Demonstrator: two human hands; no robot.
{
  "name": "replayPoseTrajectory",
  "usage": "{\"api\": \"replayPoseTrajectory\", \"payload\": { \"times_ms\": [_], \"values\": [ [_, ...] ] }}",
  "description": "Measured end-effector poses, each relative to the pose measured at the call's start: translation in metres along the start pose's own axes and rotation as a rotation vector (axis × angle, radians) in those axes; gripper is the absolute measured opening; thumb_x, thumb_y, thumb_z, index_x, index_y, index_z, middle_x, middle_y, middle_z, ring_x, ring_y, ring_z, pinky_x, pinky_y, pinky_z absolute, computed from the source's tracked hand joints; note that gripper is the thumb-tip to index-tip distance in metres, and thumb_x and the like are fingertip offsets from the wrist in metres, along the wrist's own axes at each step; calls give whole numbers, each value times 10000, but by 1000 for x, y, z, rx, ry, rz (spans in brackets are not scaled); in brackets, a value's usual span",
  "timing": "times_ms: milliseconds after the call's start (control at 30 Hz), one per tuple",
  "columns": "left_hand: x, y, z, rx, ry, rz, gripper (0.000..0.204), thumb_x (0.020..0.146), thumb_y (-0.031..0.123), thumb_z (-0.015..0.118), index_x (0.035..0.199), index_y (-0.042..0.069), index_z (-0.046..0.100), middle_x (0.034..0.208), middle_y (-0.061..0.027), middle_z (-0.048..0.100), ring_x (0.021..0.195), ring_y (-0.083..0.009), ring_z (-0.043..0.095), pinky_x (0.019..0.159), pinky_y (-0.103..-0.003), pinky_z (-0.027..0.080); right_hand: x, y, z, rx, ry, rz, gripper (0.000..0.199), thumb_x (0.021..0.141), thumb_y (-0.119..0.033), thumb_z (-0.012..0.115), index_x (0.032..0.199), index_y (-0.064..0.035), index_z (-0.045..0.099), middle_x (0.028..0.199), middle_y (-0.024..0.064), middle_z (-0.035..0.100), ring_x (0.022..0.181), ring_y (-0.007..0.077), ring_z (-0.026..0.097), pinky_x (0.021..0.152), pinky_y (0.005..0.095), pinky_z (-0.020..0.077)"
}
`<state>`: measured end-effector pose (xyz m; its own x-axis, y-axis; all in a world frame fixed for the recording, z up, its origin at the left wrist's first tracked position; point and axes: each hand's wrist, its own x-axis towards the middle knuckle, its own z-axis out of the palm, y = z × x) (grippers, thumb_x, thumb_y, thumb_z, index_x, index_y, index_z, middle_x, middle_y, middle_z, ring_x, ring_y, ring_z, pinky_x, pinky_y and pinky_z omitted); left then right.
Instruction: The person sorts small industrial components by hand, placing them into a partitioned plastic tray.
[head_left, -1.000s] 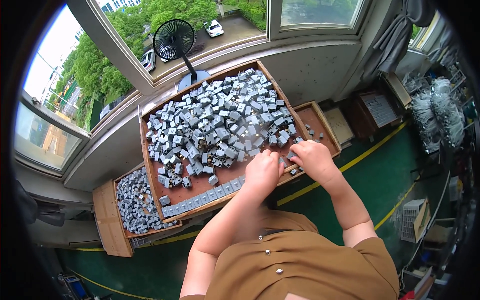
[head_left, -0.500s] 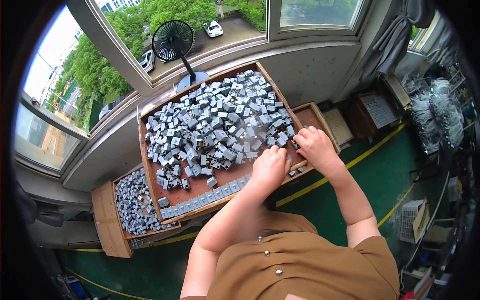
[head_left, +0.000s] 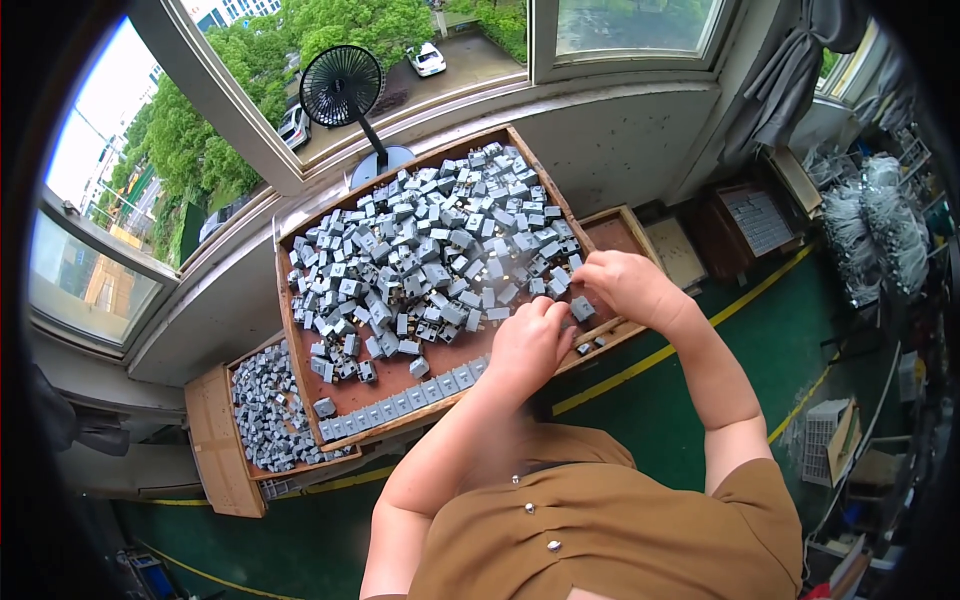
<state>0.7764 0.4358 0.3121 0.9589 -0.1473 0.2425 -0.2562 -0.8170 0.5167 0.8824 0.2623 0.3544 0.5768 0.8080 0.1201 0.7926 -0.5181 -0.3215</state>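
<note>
A shallow wooden tray [head_left: 430, 362] holds a loose heap of small grey plastic blocks [head_left: 430, 240], some with brass-coloured metal parts. Along its near edge runs a straight row of similar blocks [head_left: 402, 402], set side by side. My left hand [head_left: 532, 343] is over the right end of that row, its fingers curled together; whatever they hold is hidden. My right hand [head_left: 632, 287] reaches over the tray's right side with bent fingers pressed together at the heap's edge; I cannot make out what is in them. One grey block [head_left: 582, 308] lies between the two hands.
A smaller box of grey blocks [head_left: 268, 415] stands lower left beside a cardboard flap [head_left: 222, 440]. A black fan [head_left: 342, 88] stands behind the tray by the window. Another wooden tray [head_left: 625, 225] sits to the right. Bundled clear strands [head_left: 880, 230] hang far right.
My right hand has shifted left and slightly inward, toward the heap. My left hand has moved slightly down and left. A block between the hands now shows more fully.
</note>
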Motion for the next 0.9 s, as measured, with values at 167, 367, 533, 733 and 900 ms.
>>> {"api": "replayPoseTrajectory", "payload": {
  "times_ms": [167, 367, 533, 733, 900],
  "values": [
    [7, 10, 19, 92, 73, 215, 398, 783, 264, 678, 1100, 47, 573, 1140, -148, 559, 1028, -302, 578, 866, -401, 491, 17, 25, 15, -212, 171, -215, 184, 757, -108, 686, 933, -81, 643, 905, 87, 607, 890, 268, 620, 771, 361, 523],
    [-2, 5, 14, 29, 42, 165, 356, 768, 263, 685, 1039, 49, 597, 997, -110, 563, 929, -292, 578, 783, -409, 496, 7, 22, 4, 11, 55, -56, 174, 815, -151, 683, 945, -59, 615, 923, 110, 623, 904, 279, 624, 781, 371, 516],
    [-3, 0, 18, 28, 98, 145, 289, 775, 237, 680, 986, 57, 597, 902, -86, 560, 828, -279, 583, 699, -390, 508, -10, 11, -15, 248, -261, 102, 139, 866, -151, 644, 968, -59, 617, 942, 120, 660, 865, 322, 636, 765, 383, 510],
    [11, 8, 16, 41, 36, 38, 277, 831, 194, 668, 1062, 83, 565, 907, -88, 582, 832, -278, 602, 690, -391, 510, -13, 21, -6, 55, -232, -85, 100, 865, -154, 628, 910, -66, 642, 870, 114, 660, 825, 299, 645, 748, 380, 519],
    [14, 7, 27, 86, 74, 52, 155, 815, 196, 633, 937, 101, 622, 816, -87, 572, 742, -278, 592, 655, -387, 518, 3, 18, -3, 80, -47, -49, 120, 854, -179, 637, 897, -67, 642, 831, 94, 665, 790, 285, 653, 715, 366, 530]
  ]
}}
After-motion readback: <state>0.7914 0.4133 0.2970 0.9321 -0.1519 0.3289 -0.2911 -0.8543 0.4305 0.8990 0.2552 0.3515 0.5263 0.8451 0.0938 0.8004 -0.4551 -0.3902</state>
